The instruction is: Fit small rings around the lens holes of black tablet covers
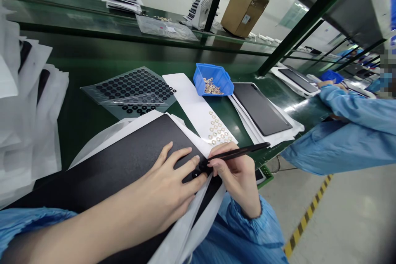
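Observation:
A flat black panel lies before me on white protective sheets. My left hand rests on it with the fingers spread, pressing near its right corner. Two small black round pieces sit at that corner, by my left fingertips. My right hand is closed on black tweezers, whose tips meet the corner beside the round pieces. The very ends of the tips are hidden by the fingers. Beyond the panel, a white strip carries several small gold-coloured rings.
A clear sheet of black ring pads lies behind the panel. A blue bin holds small rings. Another dark panel rests on white sheets at right. White wrapped pieces stand at left. A co-worker's blue sleeve is at far right.

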Demonstrator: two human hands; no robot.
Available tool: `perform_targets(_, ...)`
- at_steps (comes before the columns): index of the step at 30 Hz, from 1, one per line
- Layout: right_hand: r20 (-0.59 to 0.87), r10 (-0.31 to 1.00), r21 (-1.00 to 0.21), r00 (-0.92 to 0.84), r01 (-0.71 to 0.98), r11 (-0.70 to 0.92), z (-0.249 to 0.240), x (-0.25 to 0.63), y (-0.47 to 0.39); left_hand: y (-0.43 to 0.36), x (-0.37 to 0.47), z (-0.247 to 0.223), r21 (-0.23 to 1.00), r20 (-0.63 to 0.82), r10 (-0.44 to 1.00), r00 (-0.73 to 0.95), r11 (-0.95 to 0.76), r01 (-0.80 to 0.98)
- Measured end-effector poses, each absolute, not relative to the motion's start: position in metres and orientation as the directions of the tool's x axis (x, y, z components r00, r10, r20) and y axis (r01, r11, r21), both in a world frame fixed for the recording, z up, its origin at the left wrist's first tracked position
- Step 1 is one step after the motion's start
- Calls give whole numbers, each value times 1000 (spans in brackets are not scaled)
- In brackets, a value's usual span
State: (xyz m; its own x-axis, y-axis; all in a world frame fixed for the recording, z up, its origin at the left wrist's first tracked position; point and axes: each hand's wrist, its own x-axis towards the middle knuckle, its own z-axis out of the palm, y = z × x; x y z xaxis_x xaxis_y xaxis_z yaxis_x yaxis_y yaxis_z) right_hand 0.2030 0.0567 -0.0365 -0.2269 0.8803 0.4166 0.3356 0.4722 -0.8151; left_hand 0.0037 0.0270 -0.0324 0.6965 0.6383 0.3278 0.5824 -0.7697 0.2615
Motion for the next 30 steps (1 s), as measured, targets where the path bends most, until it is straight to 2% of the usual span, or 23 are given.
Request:
perform_targets(10, 443, 881, -799, -166, 372, 472, -39, 198, 54, 28, 3, -29, 252, 305, 635, 710, -773, 583)
perform_targets(18, 468, 874, -817, -130, 315, 484, -42, 197, 55, 31, 4, -25, 275, 305, 624, 719, -781, 561)
perform_targets(30, 359, 932, -927, -51, 98, 362, -41, 194, 57, 30, 3, -24, 246, 320, 623, 713, -782, 573)
